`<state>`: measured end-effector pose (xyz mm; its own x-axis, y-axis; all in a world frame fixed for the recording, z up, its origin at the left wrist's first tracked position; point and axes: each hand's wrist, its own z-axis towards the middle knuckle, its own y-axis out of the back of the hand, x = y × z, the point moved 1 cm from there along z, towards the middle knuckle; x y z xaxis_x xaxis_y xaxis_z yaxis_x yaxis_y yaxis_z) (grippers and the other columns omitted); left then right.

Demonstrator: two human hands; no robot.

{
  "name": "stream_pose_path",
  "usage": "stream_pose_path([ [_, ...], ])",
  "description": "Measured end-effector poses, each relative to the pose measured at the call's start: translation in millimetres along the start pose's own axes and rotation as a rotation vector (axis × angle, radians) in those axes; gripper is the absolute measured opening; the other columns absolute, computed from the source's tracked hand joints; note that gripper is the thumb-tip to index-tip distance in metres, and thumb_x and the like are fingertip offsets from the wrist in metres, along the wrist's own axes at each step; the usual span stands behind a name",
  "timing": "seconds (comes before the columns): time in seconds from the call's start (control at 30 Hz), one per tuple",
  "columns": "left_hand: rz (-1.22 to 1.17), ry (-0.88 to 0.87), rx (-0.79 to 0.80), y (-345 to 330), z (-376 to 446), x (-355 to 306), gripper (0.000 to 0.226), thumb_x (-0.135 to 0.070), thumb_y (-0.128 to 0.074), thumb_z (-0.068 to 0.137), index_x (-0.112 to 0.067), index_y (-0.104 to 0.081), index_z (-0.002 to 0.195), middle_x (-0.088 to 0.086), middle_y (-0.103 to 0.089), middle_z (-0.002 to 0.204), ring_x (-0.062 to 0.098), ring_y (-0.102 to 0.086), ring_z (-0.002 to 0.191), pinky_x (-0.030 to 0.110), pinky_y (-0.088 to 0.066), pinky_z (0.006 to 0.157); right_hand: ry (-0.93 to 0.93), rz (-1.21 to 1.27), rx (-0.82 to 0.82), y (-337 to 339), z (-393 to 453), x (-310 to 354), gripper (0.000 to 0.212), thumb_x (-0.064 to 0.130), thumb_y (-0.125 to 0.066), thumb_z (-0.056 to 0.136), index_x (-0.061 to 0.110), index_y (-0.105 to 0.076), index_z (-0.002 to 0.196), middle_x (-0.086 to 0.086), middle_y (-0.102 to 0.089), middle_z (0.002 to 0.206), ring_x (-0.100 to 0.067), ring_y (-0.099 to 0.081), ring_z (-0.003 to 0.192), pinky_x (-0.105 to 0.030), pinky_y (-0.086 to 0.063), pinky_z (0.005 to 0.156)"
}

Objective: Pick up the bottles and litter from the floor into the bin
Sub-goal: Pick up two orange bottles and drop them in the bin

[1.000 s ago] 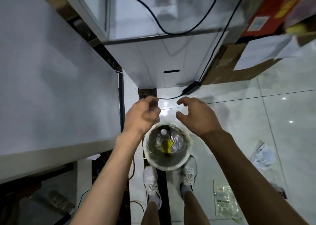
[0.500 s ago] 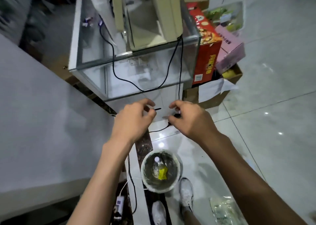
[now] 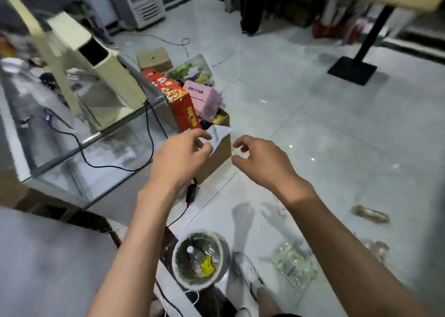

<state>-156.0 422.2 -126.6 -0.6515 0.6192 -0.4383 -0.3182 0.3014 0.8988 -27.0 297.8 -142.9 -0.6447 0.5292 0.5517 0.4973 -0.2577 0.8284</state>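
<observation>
Since half a second ago the view has lifted, so the bin (image 3: 197,260) sits lower in frame, and both hands have risen well above it. The left hand (image 3: 179,156) and right hand (image 3: 261,161) hover empty, fingers loosely curled. A glass counter (image 3: 96,162) stands left, a box (image 3: 216,157) behind the hands. A clear bag (image 3: 295,265) lies right of the bin by a shoe (image 3: 246,269); a blurred bottle (image 3: 370,214), probably plastic, lies farther right. The bin holds a bottle and yellow scrap.
</observation>
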Motion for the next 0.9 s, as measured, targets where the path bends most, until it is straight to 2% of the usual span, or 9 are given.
stream_pose_path([
  [0.1, -0.011, -0.125, 0.043, -2, -24, -44, 0.025, -0.042, -0.049, 0.093, -0.040, -0.064, 0.113, -0.017, -0.065, 0.097, 0.010, -0.061, 0.089, 0.031, -0.047, 0.072, -0.120, 0.042, -0.081, 39, -51, -32, 0.034, 0.037, -0.058, 0.088, 0.031, -0.060, 0.121, 0.006, -0.065, 0.120, -0.018, -0.060, 0.109, -0.030, -0.046, 0.082],
  [0.27, -0.046, -0.270, 0.096, -26, -51, -124, 0.026, -0.042, -0.050, 0.091, -0.040, -0.064, 0.112, -0.016, -0.066, 0.096, 0.009, -0.062, 0.086, 0.030, -0.044, 0.068, -0.312, 0.059, -0.179, 88, -132, -98, 0.036, 0.036, -0.057, 0.087, 0.030, -0.060, 0.122, 0.008, -0.063, 0.120, -0.016, -0.059, 0.108, -0.027, -0.039, 0.077],
  [0.4, -0.106, -0.361, 0.196, -56, -73, -197, 0.026, -0.042, -0.051, 0.090, -0.040, -0.064, 0.112, -0.017, -0.068, 0.098, 0.012, -0.065, 0.092, 0.036, -0.054, 0.081, -0.458, 0.056, -0.229, 121, -191, -152, 0.036, 0.036, -0.058, 0.087, 0.030, -0.059, 0.123, 0.007, -0.063, 0.120, -0.016, -0.058, 0.109, -0.027, -0.040, 0.077],
  [0.57, -0.093, -0.456, 0.218, -95, -94, -274, 0.025, -0.040, -0.052, 0.090, -0.040, -0.064, 0.112, -0.018, -0.065, 0.095, 0.011, -0.062, 0.093, 0.030, -0.046, 0.079, -0.579, 0.067, -0.270, 153, -238, -219, 0.036, 0.037, -0.058, 0.087, 0.030, -0.060, 0.122, 0.007, -0.063, 0.115, -0.018, -0.060, 0.105, -0.029, -0.044, 0.078],
  [0.73, -0.109, -0.505, 0.238, -139, -107, -341, 0.024, -0.037, -0.053, 0.090, -0.039, -0.064, 0.111, -0.019, -0.065, 0.095, 0.009, -0.061, 0.090, 0.028, -0.039, 0.073, -0.697, 0.072, -0.311, 178, -272, -296, 0.035, 0.035, -0.058, 0.084, 0.032, -0.061, 0.119, 0.008, -0.065, 0.111, -0.017, -0.061, 0.098, -0.026, -0.039, 0.073],
  [0.9, -0.135, -0.509, 0.228, -181, -102, -407, 0.024, -0.036, -0.052, 0.089, -0.039, -0.063, 0.110, -0.018, -0.066, 0.097, 0.009, -0.061, 0.086, 0.027, -0.037, 0.068, -0.789, 0.097, -0.276, 203, -291, -374, 0.032, 0.032, -0.059, 0.081, 0.030, -0.063, 0.113, 0.005, -0.070, 0.096, -0.019, -0.064, 0.085, -0.032, -0.053, 0.080],
])
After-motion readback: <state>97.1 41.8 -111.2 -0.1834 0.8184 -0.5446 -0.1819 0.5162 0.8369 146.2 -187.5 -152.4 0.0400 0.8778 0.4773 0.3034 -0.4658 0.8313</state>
